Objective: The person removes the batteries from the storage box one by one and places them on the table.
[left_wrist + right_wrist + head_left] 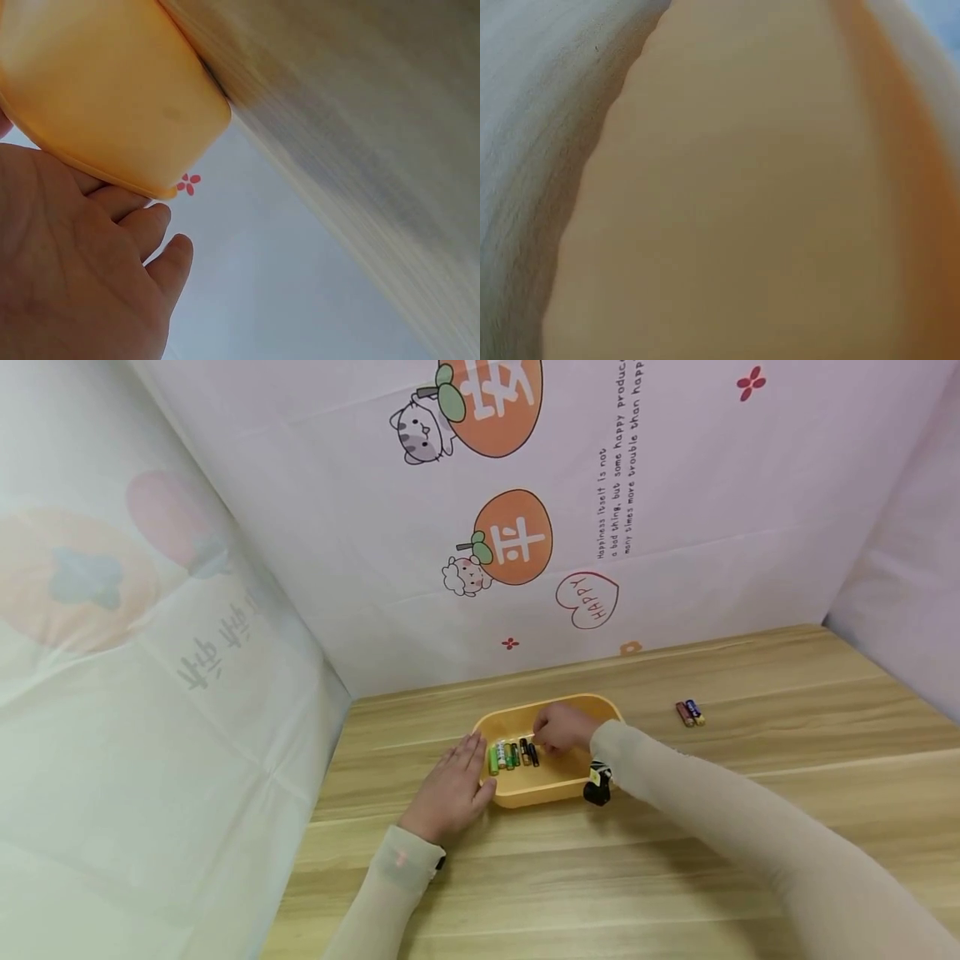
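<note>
A yellow plastic basket (528, 795) stands on the wooden table. Inside its left half, several batteries (514, 755) lie side by side in a row, green ones at the left and black ones at the right. My left hand (452, 785) rests on the basket's left rim, its fingers fairly straight along the edge, as the left wrist view shows from below. Over the right end of the row, my right hand (564, 727) reaches into the basket with bent fingers; whether they pinch a battery I cannot tell. The basket's wall (727, 187) fills the right wrist view.
Two more batteries (690, 713), one reddish and one blue and yellow, lie together on the table (525, 877) right of the basket. A white printed cloth (420, 635) hangs behind the table, with cloth at both sides too.
</note>
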`<state>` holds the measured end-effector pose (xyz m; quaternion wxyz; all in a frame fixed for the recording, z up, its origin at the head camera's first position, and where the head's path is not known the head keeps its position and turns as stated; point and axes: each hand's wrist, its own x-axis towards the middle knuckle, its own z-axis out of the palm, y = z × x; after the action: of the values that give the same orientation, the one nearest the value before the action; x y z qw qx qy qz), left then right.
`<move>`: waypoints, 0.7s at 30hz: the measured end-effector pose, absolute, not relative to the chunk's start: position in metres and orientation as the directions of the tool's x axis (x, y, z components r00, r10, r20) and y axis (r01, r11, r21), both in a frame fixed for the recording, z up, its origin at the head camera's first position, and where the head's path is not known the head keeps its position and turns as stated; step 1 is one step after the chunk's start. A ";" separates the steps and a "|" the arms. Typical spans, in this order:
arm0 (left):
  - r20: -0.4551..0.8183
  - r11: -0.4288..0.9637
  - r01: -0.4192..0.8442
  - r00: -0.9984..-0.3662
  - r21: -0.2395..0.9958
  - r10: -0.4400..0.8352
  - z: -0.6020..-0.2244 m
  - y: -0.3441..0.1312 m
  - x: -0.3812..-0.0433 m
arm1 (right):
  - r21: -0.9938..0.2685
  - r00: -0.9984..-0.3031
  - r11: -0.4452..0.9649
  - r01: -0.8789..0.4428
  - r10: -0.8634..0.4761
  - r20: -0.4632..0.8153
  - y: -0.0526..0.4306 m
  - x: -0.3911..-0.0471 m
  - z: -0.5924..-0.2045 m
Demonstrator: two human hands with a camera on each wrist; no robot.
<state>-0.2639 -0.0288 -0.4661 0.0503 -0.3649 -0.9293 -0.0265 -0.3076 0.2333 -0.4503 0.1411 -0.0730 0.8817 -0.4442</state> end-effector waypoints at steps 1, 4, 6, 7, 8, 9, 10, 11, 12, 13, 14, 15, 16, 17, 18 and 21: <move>0.108 0.734 0.679 -0.730 0.006 0.675 -0.466 -0.028 -0.264 | -0.809 -0.952 0.588 0.005 -0.246 -0.184 0.232 -0.308 -0.452; 0.100 0.736 0.677 -0.732 -0.007 0.674 -0.466 -0.028 -0.263 | -0.821 -0.954 0.571 0.014 -0.239 -0.182 0.229 -0.307 -0.455; 0.093 0.736 0.677 -0.732 -0.009 0.675 -0.465 -0.027 -0.263 | -0.817 -0.954 0.577 0.020 -0.234 -0.188 0.226 -0.305 -0.455; 0.091 0.736 0.677 -0.732 -0.011 0.675 -0.465 -0.027 -0.263 | -0.813 -0.953 0.582 0.022 -0.232 -0.192 0.225 -0.305 -0.455; 0.091 0.736 0.677 -0.732 -0.010 0.675 -0.465 -0.027 -0.263 | -0.806 -0.954 0.591 0.021 -0.228 -0.192 0.224 -0.305 -0.455; 0.091 0.736 0.677 -0.732 -0.009 0.675 -0.465 -0.027 -0.263 | -0.799 -0.956 0.601 0.021 -0.221 -0.191 0.223 -0.305 -0.455; 0.093 0.735 0.678 -0.731 -0.007 0.676 -0.465 -0.027 -0.263 | -0.792 -0.958 0.611 0.014 -0.217 -0.185 0.223 -0.305 -0.456; 0.096 0.733 0.680 -0.730 -0.005 0.677 -0.465 -0.027 -0.263 | -0.784 -0.960 0.620 0.014 -0.212 -0.185 0.222 -0.306 -0.456; 0.100 0.732 0.681 -0.728 -0.003 0.678 -0.465 -0.027 -0.263 | -0.775 -0.961 0.633 0.007 -0.209 -0.179 0.221 -0.307 -0.457; 0.105 0.731 0.683 -0.726 -0.002 0.679 -0.465 -0.028 -0.263 | -0.761 -0.963 0.648 -0.005 -0.209 -0.172 0.220 -0.307 -0.458; 0.110 0.728 0.685 -0.724 0.002 0.681 -0.466 -0.028 -0.263 | -0.749 -0.963 0.662 -0.015 -0.212 -0.167 0.220 -0.308 -0.459; 0.114 0.726 0.687 -0.722 0.002 0.683 -0.466 -0.028 -0.264 | -0.740 -0.962 0.672 -0.023 -0.216 -0.166 0.219 -0.309 -0.459; 0.117 0.725 0.689 -0.720 0.003 0.684 -0.466 -0.029 -0.264 | -0.730 -0.962 0.683 -0.033 -0.220 -0.162 0.219 -0.310 -0.461; 0.117 0.724 0.690 -0.719 0.003 0.685 -0.467 -0.029 -0.265 | -0.720 -0.961 0.693 -0.040 -0.224 -0.162 0.218 -0.310 -0.461; 0.118 0.724 0.690 -0.719 0.003 0.685 -0.467 -0.029 -0.265 | -0.712 -0.960 0.700 -0.046 -0.228 -0.161 0.218 -0.311 -0.462; 0.119 0.724 0.690 -0.719 0.006 0.685 -0.467 -0.029 -0.266 | -0.704 -0.957 0.709 -0.056 -0.239 -0.165 0.219 -0.312 -0.463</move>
<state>-0.2657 -0.0289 -0.4671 0.0541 -0.3708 -0.9268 -0.0249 -0.3123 0.2188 -0.4631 0.1227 -0.0803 0.9161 -0.3732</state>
